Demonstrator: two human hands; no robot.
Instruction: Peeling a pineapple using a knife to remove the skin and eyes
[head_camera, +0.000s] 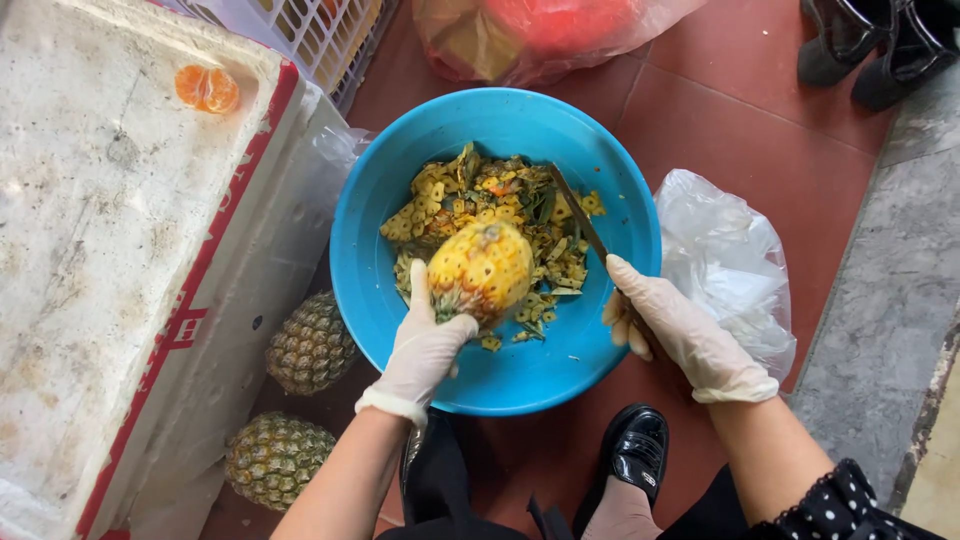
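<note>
The half-peeled pineapple (482, 270) hangs over the middle of the blue basin (372, 210), above a heap of yellow and green peelings (445, 195). Its long axis runs from lower left to upper right, the stalk end low and toward the person, the peeled yellow end pointing away. The left hand (425, 350), in a pale glove, is the nearer one: its fingers are closed around the lower, still rough end of the fruit, thumb up along one side. The right hand (680, 335), gloved as well, is wrapped firmly round the handle of a knife (580, 220), whose blade slants up and left over the peelings, its tip lying just right of the fruit and apart from it. Beyond the basin, two whole pineapples (310, 345) lie on the red tile floor beside a white foam box (100, 250), which carries a peeled tangerine (207, 88). A clear plastic bag (730, 265) lies to the right.
</note>
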